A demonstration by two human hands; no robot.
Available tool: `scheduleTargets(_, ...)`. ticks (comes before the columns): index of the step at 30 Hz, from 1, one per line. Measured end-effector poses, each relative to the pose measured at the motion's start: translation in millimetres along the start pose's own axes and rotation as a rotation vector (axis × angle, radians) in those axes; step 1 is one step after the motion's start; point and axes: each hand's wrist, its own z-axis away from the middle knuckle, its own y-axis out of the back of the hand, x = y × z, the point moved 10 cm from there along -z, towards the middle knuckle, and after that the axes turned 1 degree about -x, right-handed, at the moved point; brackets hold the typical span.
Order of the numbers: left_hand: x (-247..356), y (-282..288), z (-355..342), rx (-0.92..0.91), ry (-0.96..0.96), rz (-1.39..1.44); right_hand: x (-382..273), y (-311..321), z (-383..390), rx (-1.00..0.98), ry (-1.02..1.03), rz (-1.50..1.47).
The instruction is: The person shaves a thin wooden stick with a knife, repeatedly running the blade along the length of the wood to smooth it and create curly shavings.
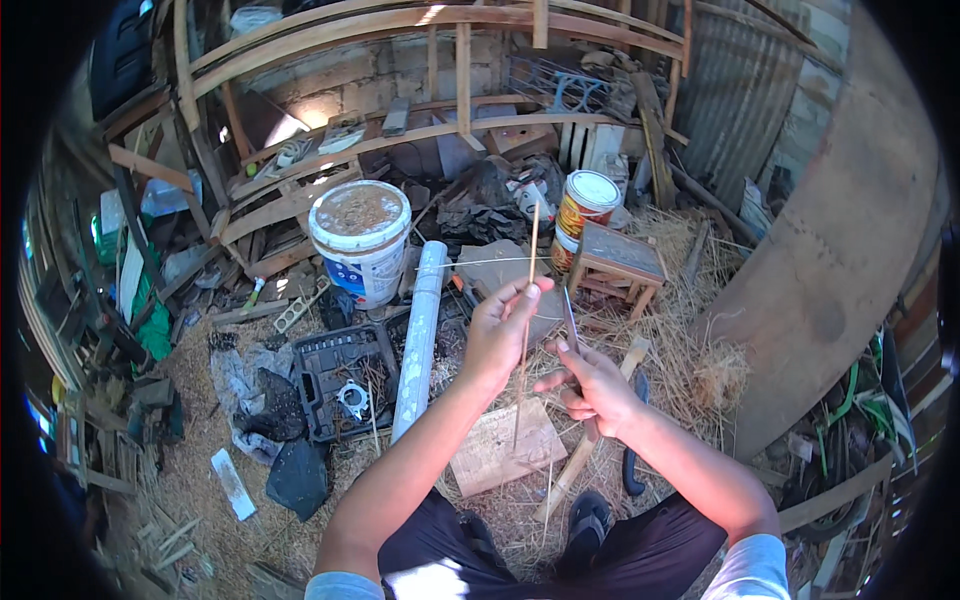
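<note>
My left hand is closed around a thin bamboo stick, pinching it between thumb and fingers. The stick stands nearly upright, its lower part running down in front of a flat wooden board on the ground. To its right, my right hand grips a knife whose narrow blade points up; the handle is mostly hidden by the palm. Some fingers of this hand stretch toward the stick. Blade and stick appear a little apart. Between my feet and the hands lies a pale wooden slat.
A small wooden stool stands ahead, beside stacked paint cans. Left of the hands are a grey pipe, a white bucket and an opened black tool case. Shavings cover the ground; a large brown sheet leans at right.
</note>
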Motion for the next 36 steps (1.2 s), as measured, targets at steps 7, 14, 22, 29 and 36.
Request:
scheduleTargets(7, -13.1, 42.5, 3.2, 0.049, 0.081, 0.071, 29.4, -28.6, -89.4, -0.032, -0.118, -0.063)
scheduleTargets(14, -6.4, 66.2, 6.2, -0.187, -0.174, -0.499, 21.8, -26.1, -180.2, -0.115, 0.021, -0.105)
scheduleTargets(22, -58.6, 99.8, 46.9, 0.024, 0.406, 0.193, -27.4, -26.8, -203.9, 0.043, 0.465, -0.091)
scheduleTargets(29, -76.9, 85.7, 56.8, -0.143, 0.545, 0.417, -39.5, -21.3, -202.4, -0.01, 0.554, -0.099)
scheduleTargets(36, -76.9, 99.3, 56.4, 0.064, 0.548, 0.42, -41.4, -36.9, -143.9, 0.001, 0.783, 0.617)
